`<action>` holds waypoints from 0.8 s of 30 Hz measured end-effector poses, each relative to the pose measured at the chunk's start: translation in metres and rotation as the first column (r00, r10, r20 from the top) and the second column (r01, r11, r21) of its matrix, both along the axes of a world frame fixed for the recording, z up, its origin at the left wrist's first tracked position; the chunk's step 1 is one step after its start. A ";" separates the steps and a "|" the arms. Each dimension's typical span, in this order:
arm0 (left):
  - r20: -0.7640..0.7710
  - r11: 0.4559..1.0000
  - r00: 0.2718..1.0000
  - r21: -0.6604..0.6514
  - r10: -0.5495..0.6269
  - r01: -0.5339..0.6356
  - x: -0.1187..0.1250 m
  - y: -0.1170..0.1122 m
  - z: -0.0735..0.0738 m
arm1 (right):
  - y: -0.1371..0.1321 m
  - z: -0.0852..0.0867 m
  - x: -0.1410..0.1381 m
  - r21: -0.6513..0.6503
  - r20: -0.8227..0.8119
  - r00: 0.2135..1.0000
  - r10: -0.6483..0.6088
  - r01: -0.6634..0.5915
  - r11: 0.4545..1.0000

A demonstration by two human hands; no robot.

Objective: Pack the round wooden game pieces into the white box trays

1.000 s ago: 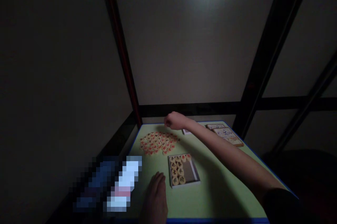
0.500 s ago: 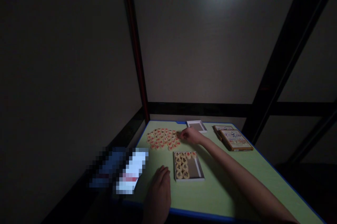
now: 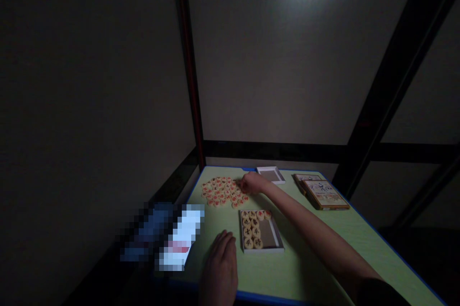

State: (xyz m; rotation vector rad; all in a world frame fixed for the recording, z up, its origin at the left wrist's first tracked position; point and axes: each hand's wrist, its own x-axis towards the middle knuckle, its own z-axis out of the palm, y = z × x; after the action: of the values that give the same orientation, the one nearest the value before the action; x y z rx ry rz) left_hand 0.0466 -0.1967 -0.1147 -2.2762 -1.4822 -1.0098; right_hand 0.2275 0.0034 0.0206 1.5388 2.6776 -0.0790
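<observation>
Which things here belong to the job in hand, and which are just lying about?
In use, apparently:
Loose round pieces, right hand at their edge
Near tray, partly filled, left hand beside it

Probably just lying about:
Far tray, untouched
Two illustrated boxes, right side
Pixelated bright object, left; unidentifiable

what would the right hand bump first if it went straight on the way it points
Most likely the loose round pieces, at the right-hand edge of their pile: the right hand points leftward at them. Its fingertips may already touch some; depth is unclear.
</observation>
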 end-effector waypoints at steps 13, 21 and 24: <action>-0.007 0.998 1.000 0.052 0.019 -0.018 0.002 -0.001 0.007 | -0.013 -0.002 -0.020 0.002 0.149 0.988 0.035 -0.035 0.999; 0.043 0.999 0.999 0.036 -0.011 0.009 0.002 0.001 0.001 | -0.026 0.008 -0.007 0.033 0.088 0.990 0.112 -0.115 0.993; 0.045 1.000 0.999 -0.008 -0.006 0.006 0.002 0.000 0.002 | -0.032 0.011 -0.004 0.033 0.031 0.988 0.152 -0.153 0.988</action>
State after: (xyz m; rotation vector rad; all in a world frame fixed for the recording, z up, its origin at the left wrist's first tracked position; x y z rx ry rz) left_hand 0.0484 -0.1964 -0.1127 -2.2792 -1.5000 -1.0652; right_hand 0.2233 -0.0284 0.0318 1.3268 2.7777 -0.0032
